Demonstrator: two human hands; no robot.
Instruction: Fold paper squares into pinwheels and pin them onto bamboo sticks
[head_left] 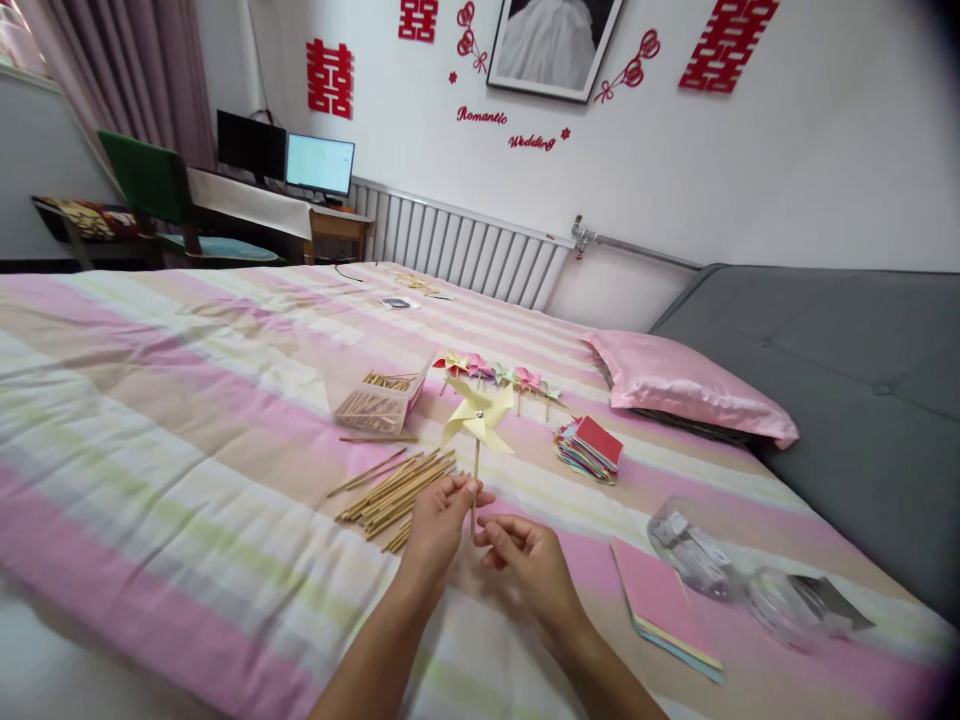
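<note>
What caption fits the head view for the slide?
Both hands, left hand and right hand, hold a yellow paper pinwheel upright by its stick over a striped bedspread, beside loose wooden sticks.

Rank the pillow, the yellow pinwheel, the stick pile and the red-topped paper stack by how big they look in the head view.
1. Pillow, clearly largest.
2. Stick pile.
3. Yellow pinwheel, held by its stick in both hands; close to the stick pile in span, so this order is unsure.
4. Paper stack, smallest, though it lies farther back than the sticks.

Single head view, looking forward-down across bed (150, 420), hands near
</note>
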